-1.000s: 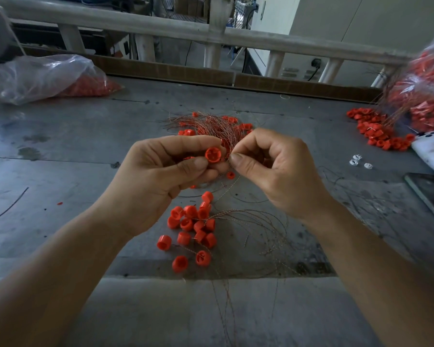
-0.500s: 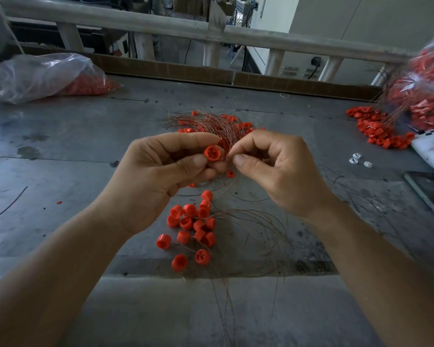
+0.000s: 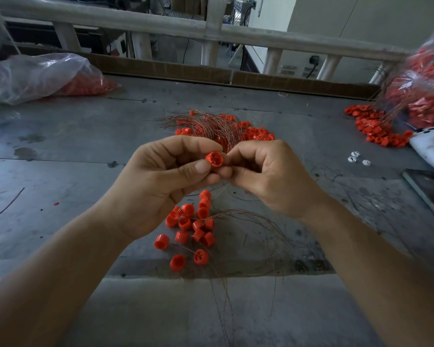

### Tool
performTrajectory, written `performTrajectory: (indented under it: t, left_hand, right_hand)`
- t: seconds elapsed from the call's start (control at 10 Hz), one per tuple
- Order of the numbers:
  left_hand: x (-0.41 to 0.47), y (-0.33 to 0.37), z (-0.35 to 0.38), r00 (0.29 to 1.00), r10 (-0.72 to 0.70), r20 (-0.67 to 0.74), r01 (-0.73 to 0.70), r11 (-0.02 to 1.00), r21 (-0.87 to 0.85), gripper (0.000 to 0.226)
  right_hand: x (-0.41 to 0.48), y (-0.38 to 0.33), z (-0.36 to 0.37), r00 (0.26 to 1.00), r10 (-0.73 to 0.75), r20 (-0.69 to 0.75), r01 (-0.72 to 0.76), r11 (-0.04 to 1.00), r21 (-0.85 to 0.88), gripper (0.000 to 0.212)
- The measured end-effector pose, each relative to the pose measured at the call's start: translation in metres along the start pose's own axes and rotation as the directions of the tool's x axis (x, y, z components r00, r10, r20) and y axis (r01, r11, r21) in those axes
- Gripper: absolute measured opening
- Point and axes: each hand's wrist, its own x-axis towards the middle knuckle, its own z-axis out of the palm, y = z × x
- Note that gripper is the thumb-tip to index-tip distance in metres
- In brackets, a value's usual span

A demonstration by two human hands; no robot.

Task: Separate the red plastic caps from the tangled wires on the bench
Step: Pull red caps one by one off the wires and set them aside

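Over the table's middle, the left hand pinched a red cap between thumb and forefinger; the right hand pinched its other side. Holding the cap steady and drawing its wire straight out, away from the tangled wires, seemed wisest.

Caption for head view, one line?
Left hand and right hand pinch one red cap above loose caps, tangled wires behind.

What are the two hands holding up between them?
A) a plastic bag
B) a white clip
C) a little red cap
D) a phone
C: the left hand pinches a little red cap between thumb and forefinger, and the right hand pinches its other side, above the bench.
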Motion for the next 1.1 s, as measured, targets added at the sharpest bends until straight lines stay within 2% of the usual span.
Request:
performTrajectory:
  t: [0.1,0.2,0.3,0.4,0.7,0.8,0.9,1.0,1.1]
  left_hand:
    - [0.001,-0.001,0.000,0.999,-0.005,-0.033,0.004,1.000,-0.015,0.021]
    - [0.001,-0.003,0.001,0.997,-0.010,-0.072,0.008,1.000,-0.026,0.022]
    - [0.000,-0.002,0.001,0.997,-0.013,-0.081,0.010,0.999,-0.037,0.022]
    - [0.000,-0.001,0.001,0.997,-0.011,-0.076,0.008,0.999,-0.040,0.023]
    - [-0.001,-0.001,0.002,0.999,-0.008,-0.053,0.005,0.999,-0.044,0.022]
    - [-0.001,-0.001,0.002,0.999,-0.016,-0.051,0.014,0.999,-0.037,0.022]
    - [-0.001,-0.002,0.002,0.998,-0.031,-0.063,0.030,0.999,-0.018,0.022]
    - [0.000,-0.003,0.001,0.996,-0.037,-0.081,0.039,0.999,0.022,0.021]
    - [0.000,-0.005,0.001,0.996,-0.030,-0.082,0.036,0.997,0.072,0.022]
  right_hand:
    - [0.005,0.010,-0.011,0.997,0.066,-0.050,-0.069,0.995,-0.070,0.010]
    - [0.012,0.037,-0.033,0.947,0.166,-0.273,-0.235,0.942,-0.240,0.007]
    - [0.014,0.065,-0.050,0.867,0.272,-0.417,-0.435,0.822,-0.368,0.007]
    - [0.014,0.081,-0.055,0.853,0.340,-0.396,-0.493,0.775,-0.396,0.010]
    - [0.014,0.091,-0.045,0.881,0.353,-0.314,-0.469,0.736,-0.487,0.010]
    - [0.014,0.092,-0.046,0.874,0.357,-0.329,-0.475,0.769,-0.427,0.009]
    - [0.015,0.082,-0.049,0.874,0.357,-0.331,-0.429,0.886,-0.176,0.005]
    - [0.014,0.057,-0.048,0.896,0.352,-0.272,-0.283,0.922,0.263,0.009]
    - [0.012,0.032,-0.040,0.931,0.324,-0.168,-0.208,0.848,0.487,0.010]
